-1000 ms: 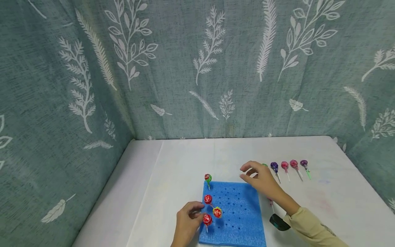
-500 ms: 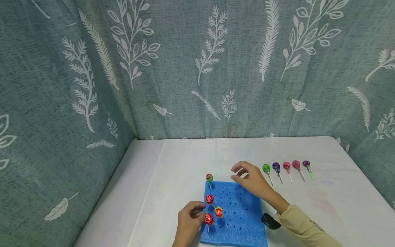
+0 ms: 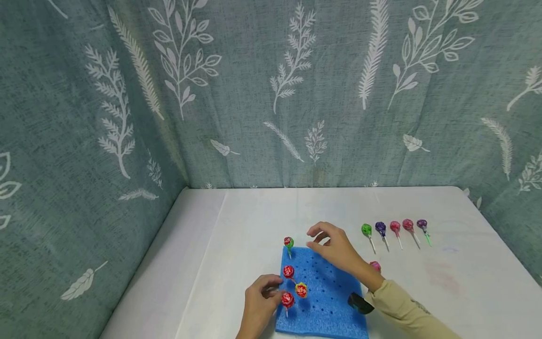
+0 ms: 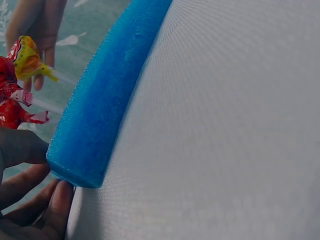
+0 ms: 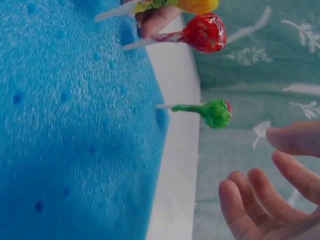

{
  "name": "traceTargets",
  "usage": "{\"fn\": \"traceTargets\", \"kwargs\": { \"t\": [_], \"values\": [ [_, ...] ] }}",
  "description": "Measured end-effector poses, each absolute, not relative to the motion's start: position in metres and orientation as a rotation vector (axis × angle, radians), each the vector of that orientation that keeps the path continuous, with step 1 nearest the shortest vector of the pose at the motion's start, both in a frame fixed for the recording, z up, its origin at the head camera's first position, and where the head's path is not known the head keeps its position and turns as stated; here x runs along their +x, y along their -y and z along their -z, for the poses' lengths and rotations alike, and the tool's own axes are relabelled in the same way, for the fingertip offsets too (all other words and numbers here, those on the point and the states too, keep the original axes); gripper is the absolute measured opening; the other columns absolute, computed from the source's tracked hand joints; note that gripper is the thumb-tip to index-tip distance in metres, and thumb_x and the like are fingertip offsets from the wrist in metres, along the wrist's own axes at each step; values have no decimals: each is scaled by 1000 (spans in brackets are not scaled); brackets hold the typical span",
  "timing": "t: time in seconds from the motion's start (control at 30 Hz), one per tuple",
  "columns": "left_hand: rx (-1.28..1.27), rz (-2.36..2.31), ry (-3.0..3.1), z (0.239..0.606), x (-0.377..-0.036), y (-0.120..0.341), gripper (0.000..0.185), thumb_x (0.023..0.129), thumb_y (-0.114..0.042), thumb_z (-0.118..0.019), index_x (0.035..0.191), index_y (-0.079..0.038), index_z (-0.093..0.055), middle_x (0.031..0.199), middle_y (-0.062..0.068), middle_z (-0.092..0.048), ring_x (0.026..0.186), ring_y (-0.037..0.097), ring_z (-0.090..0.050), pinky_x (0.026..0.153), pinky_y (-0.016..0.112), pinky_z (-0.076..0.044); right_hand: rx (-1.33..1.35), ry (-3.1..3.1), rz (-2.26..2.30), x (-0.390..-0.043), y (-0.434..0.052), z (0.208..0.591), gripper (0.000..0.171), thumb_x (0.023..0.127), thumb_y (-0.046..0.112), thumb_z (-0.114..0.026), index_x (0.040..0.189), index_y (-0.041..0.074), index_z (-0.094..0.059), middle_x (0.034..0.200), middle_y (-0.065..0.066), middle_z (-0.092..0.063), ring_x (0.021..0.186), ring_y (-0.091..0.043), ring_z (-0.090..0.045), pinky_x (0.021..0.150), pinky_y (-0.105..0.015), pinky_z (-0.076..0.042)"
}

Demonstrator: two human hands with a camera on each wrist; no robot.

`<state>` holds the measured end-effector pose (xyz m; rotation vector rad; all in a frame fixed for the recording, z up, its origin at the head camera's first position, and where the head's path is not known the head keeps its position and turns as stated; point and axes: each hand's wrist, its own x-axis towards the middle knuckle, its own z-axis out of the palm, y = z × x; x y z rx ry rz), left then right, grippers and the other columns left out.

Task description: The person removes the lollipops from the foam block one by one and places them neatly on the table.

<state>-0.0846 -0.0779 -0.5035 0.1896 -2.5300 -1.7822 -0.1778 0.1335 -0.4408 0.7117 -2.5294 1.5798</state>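
Observation:
A blue foam board with rows of small holes lies on the table. My left hand holds its left edge, fingers curved, as the left wrist view shows at the board's corner. Lollipops stand in the board along its left side: two red ones, a yellow one and a red-green one at the far corner. My right hand hovers over the far edge, fingers loosely bent and apart. In the right wrist view its fingers are near the green lollipop, not touching it.
Several lollipops lie in a row at the back right, among them a green one and a purple one. A pink one lies partly behind my right forearm. A black device sits by my right wrist. A patterned curtain hangs behind the table.
My right hand has moved left across the far side of the board, uncovering the green lollipop in the row. My left hand stays at the board's edge.

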Motion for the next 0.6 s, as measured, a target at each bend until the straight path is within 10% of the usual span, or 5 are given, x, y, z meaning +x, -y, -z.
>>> {"fn": "traceTargets", "kwargs": {
  "t": [0.6],
  "values": [
    [150,1819,2486,507,-84,82,22,75,0,-74,95,-7,-69,99,3,-64,84,14,-64,73,19,-53,675,2560,-1678,-175,-98,450,20,82,6,-72,99,9,-62,96,-11,-61,83,-20,-61,66,-27,-52]
  ]
}}
